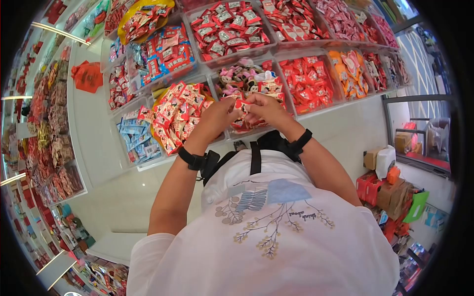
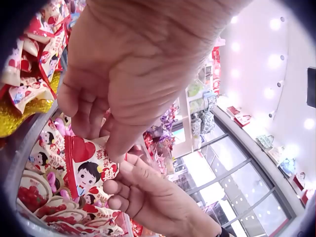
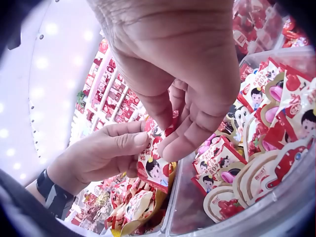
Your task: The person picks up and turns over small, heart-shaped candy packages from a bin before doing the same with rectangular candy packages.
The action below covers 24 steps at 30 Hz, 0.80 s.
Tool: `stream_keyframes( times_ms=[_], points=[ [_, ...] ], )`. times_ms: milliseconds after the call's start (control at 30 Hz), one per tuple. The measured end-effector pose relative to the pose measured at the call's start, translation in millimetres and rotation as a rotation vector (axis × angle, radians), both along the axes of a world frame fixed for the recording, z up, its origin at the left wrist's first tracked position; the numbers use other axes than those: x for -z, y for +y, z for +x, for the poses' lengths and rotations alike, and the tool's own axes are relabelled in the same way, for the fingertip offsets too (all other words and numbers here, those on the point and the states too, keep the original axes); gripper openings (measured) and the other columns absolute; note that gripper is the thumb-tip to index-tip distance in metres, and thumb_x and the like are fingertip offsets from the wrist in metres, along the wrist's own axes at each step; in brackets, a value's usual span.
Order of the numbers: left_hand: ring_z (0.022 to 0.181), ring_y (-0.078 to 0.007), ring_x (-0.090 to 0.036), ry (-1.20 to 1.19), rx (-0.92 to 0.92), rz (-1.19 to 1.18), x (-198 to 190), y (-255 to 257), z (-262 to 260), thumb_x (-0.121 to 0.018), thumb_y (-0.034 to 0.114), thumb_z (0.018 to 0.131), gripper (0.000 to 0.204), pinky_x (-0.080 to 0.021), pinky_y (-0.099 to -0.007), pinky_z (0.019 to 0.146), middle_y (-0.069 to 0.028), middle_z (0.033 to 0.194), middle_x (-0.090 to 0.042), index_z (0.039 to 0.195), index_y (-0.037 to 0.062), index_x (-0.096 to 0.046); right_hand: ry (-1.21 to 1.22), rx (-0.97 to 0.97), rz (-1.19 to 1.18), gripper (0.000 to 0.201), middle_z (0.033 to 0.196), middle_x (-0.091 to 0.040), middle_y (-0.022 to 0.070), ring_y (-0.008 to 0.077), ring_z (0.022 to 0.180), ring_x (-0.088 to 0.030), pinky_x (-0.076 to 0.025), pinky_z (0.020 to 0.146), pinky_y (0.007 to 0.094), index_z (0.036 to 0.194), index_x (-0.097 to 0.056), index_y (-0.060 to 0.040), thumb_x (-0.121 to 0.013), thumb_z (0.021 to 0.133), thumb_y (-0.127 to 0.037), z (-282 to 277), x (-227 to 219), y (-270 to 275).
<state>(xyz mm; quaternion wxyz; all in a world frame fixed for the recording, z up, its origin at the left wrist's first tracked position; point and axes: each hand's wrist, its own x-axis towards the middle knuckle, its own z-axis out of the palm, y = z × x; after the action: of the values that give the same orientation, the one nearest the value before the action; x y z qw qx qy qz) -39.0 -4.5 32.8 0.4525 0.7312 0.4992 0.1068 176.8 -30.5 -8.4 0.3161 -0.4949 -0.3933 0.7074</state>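
Both hands meet over a clear bin (image 1: 237, 132) of wrapped sweets. Between them is a small red and cream packet (image 2: 89, 165) printted with a heart and a cartoon child. The left hand (image 1: 216, 118) (image 2: 143, 64) (image 3: 106, 150) pinches one side of the packet (image 3: 154, 160), thumb on its face. At the other side the right hand (image 1: 270, 111) (image 2: 153, 195) (image 3: 182, 64) pinches it with thumb and curled fingers. Below lie similar packets and round cards with cherry pictures (image 3: 227, 200). Whether the packet is torn cannot be seen.
A bin of red and cream packets in yellow wrap (image 1: 175, 116) stands left of the hands, blue packets (image 1: 138, 138) beyond it. Red packets (image 1: 308, 84) fill the bin to the right. More bins stand behind. Boxes (image 1: 390, 192) are stacked at the far right.
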Motion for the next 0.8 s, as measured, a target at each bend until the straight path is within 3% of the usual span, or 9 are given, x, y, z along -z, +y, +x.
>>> stream_keyframes(
  times_ms=[100,200,300,400,800],
  points=[
    [0.081,-0.0306,-0.064,-0.002,0.066,0.308,21,8,1,-0.071,0.017,0.087,0.023,-0.049,-0.0419,0.071,-0.0148,0.085,-0.065,0.100,0.0008,-0.061,0.084,0.177,0.024,0.021,0.097,-0.068,0.0090,0.0123,0.076,-0.068,-0.056,0.059,0.0247,0.114,-0.060,-0.0012,-0.060,0.098,-0.014,0,9,-5],
    [0.090,-0.0351,-0.063,0.136,0.159,0.678,32,15,8,-0.072,0.013,0.081,0.022,-0.051,-0.0438,0.077,-0.0157,0.092,-0.068,0.099,0.0032,-0.064,-0.075,0.202,0.029,0.021,0.096,-0.066,0.0087,0.0129,0.077,-0.068,-0.056,0.060,0.0253,0.115,-0.060,-0.0011,-0.059,0.098,-0.014,22,8,4],
    [0.094,-0.0336,-0.063,0.301,0.275,0.692,55,16,15,-0.072,0.012,0.080,0.021,-0.052,-0.0450,0.082,-0.0147,0.094,-0.069,0.099,0.0055,-0.066,-0.138,0.174,0.025,0.021,0.093,-0.065,0.0062,0.0126,0.076,-0.067,-0.055,0.061,0.0256,0.114,-0.061,-0.0014,-0.059,0.098,-0.015,34,6,1],
    [0.093,-0.0296,-0.066,0.281,0.300,0.757,70,13,17,-0.064,0.011,0.081,0.012,-0.055,-0.0425,0.075,-0.0105,0.091,-0.070,0.092,0.0074,-0.067,-0.119,0.159,-0.009,0.020,0.092,-0.065,0.0051,0.0118,0.075,-0.066,-0.056,0.061,0.0253,0.113,-0.061,-0.0026,-0.059,0.098,-0.016,39,5,-4],
    [0.096,-0.0344,-0.065,0.375,0.314,0.582,86,8,24,-0.069,0.011,0.082,0.026,-0.054,-0.0458,0.078,-0.0154,0.098,-0.063,0.106,0.0071,-0.062,-0.151,0.116,-0.013,0.020,0.093,-0.064,0.0050,0.0097,0.076,-0.065,-0.056,0.062,0.0244,0.113,-0.061,-0.0039,-0.059,0.098,-0.017,36,7,-11]
  ],
)
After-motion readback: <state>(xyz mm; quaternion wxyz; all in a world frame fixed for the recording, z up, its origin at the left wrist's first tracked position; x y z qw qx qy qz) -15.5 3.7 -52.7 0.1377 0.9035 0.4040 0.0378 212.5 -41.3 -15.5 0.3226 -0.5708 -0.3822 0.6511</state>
